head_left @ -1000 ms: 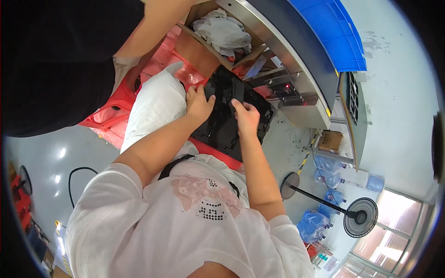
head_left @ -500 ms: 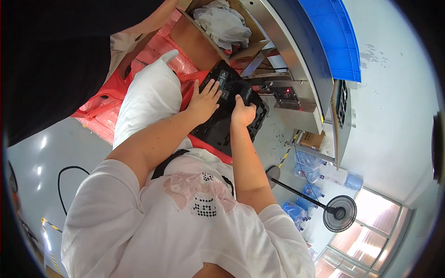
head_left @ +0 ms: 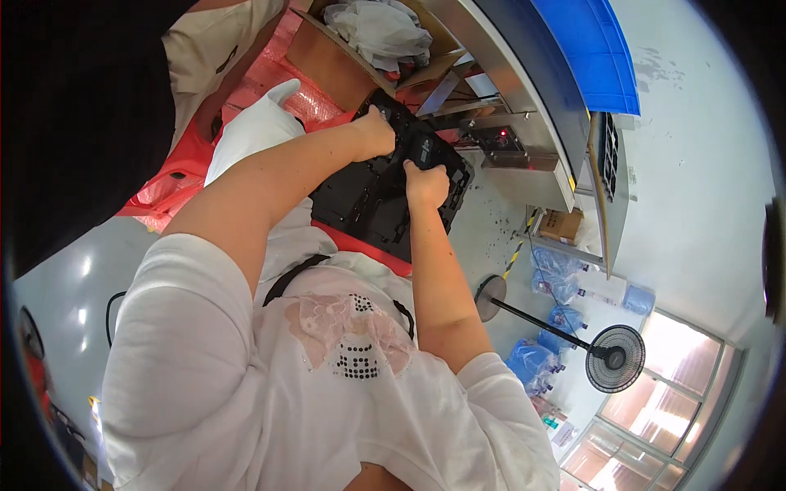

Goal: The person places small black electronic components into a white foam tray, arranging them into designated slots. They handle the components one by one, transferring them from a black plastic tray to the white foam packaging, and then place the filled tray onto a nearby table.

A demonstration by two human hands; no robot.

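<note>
A black plastic panel (head_left: 340,200) is set in front of the person's body, tilted to the view, with a strip of red showing along its near edge. A raised black part (head_left: 427,149) is seen on its far right; whether it is separate from the panel cannot be told. The near side of that part is met by the right hand (head_left: 427,185), whose grip is closed on it, thumb uppermost. The panel's upper left is covered by the left hand (head_left: 375,135); its fingers are bent, but whether anything is gripped cannot be told, as the fingertips are hidden.

Beyond the panel, a steel control box (head_left: 501,141) with a lit red lamp is mounted under a dark-topped bench (head_left: 534,90), by whose far side a blue crate (head_left: 594,61) is placed. To the left of the bench, crumpled whitish plastic (head_left: 378,34) is held in an open carton (head_left: 332,61), beside red bubble wrap (head_left: 266,82). Farther left, part of the view is filled by another person in black (head_left: 90,123). At the right, a black fan (head_left: 616,358) is seen near blue bottles (head_left: 550,277).
</note>
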